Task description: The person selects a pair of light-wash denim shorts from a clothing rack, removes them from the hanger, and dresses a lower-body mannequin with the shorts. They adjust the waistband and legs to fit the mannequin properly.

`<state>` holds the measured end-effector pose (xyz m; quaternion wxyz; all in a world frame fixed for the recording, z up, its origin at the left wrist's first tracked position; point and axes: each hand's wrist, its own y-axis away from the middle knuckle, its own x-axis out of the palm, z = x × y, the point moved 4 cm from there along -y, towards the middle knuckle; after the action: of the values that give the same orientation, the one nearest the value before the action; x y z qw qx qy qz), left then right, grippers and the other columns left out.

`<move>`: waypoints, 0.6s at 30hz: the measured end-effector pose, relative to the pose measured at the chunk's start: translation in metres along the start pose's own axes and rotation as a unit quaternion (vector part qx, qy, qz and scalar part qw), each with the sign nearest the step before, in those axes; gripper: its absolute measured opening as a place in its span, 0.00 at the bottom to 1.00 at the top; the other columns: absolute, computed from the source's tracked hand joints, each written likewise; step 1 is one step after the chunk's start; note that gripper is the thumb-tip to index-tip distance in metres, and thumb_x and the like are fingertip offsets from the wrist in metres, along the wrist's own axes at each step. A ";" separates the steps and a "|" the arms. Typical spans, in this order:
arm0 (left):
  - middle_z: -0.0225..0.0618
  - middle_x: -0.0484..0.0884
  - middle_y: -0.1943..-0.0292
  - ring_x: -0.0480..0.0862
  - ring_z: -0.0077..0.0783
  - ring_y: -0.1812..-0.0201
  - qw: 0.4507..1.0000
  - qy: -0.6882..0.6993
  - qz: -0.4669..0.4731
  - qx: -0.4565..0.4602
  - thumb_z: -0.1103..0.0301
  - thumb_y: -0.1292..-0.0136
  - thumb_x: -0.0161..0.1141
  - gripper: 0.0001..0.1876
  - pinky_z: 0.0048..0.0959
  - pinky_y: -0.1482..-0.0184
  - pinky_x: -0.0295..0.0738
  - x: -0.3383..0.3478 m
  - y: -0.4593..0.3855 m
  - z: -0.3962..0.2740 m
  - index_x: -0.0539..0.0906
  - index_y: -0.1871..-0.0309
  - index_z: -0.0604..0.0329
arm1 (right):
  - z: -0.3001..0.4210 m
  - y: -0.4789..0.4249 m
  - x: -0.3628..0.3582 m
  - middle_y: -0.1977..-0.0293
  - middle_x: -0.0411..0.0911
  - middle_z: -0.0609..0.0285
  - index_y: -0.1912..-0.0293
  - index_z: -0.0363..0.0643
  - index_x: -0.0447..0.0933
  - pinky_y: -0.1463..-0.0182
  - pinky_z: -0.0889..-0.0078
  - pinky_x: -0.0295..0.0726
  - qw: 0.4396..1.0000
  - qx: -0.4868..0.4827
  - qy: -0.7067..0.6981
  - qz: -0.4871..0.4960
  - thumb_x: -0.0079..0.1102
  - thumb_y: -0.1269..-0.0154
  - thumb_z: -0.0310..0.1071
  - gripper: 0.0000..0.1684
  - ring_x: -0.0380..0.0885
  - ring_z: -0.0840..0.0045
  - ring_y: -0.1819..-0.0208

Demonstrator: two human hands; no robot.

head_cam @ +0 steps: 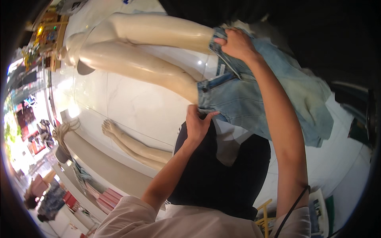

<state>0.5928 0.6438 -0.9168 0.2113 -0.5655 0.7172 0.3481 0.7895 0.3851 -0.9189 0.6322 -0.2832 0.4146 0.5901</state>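
A pair of light blue denim jeans [247, 95] is spread at the legs of a glossy beige mannequin [134, 59], which lies on the pale floor. Both mannequin legs reach into the waist opening. My left hand [198, 123] pinches the near edge of the waistband, close to a dark metal button. At the far edge of the waistband, my right hand [238, 43] grips the denim beside the upper mannequin leg. The lower ends of the mannequin's legs are hidden in the jeans. Two detached mannequin arms [140, 148] lie on the floor to the left of my knees.
Pale shelving [104, 160] with folded pink items [108, 199] stands at the lower left. Dark hanging fabric [312, 38] fills the upper right. A yellow frame [265, 215] is by my right side. Shop goods and a bright opening lie at the far left.
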 end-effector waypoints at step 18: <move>0.30 0.79 0.69 0.77 0.19 0.66 0.981 0.190 0.022 0.022 0.74 0.34 0.74 0.10 0.23 0.64 0.72 -0.032 -0.034 0.047 0.80 0.64 0.63 | 0.006 -0.067 0.016 0.63 0.87 0.55 0.54 0.38 0.87 0.46 0.66 0.79 0.980 0.056 -0.151 0.115 0.61 0.38 0.44 0.21 0.84 0.69 0.56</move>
<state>0.6295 0.6956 -0.9342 0.0753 -0.6008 0.7640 0.2230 0.8553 0.3889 -0.9389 0.6301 -0.1052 0.3766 0.6709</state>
